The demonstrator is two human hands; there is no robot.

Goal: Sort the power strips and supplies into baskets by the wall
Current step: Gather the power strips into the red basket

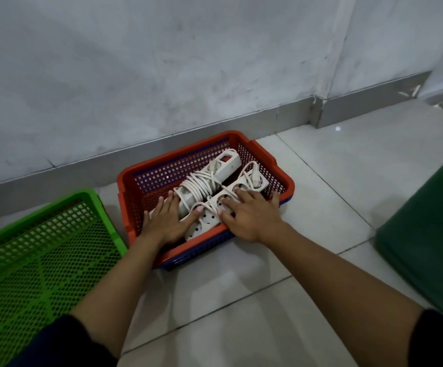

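A red basket point(146, 168) nested in a blue one stands on the floor by the wall. Inside lie white power strips: one with a red switch and a cord wound round it point(215, 170), and a longer one with round sockets point(207, 221) nearer me. My left hand point(166, 218) lies flat with straight fingers on the basket's left side, its thumb touching the near strip. My right hand point(249, 213) presses flat on the near strip, fingers spread over its sockets.
A green basket point(43, 250) sits on the floor to the left, with nothing seen inside. A dark green bin point(427, 234) stands at the right. Pale floor tiles surround the baskets; a grey wall with a skirting strip runs behind.
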